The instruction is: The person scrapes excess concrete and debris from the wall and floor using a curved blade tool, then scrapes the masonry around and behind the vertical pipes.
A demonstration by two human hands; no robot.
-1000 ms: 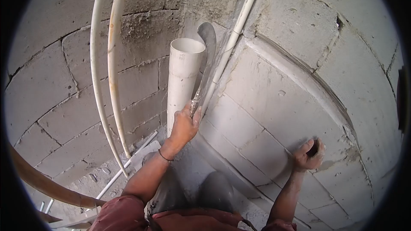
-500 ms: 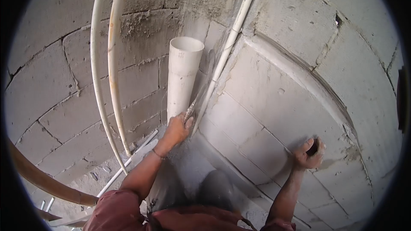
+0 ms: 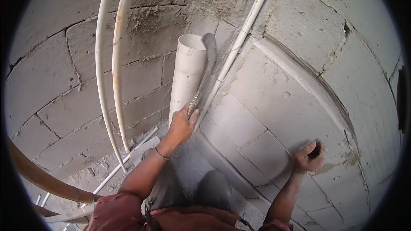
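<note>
My left hand is wrapped round the handle of a long curved blade tool, which points up in the corner, its hooked end near the rim of a wide white pipe. That pipe stands upright just left of the blade. At the right, my right hand rests against the block wall, its fingers curled around a dark round opening or object that I cannot make out. A thin white pipe runs up the corner to the right of the blade.
Two slim white pipes rise at the left. Behind them is a rough block wall. A brown curved bar crosses the lower left. A thin pipe lies on the rubble-strewn floor. A ledge curves across the right wall.
My left hand and the blade dipped, then rose again beside the wide pipe. The view has shifted slightly. My right hand stays at the same place on the wall.
</note>
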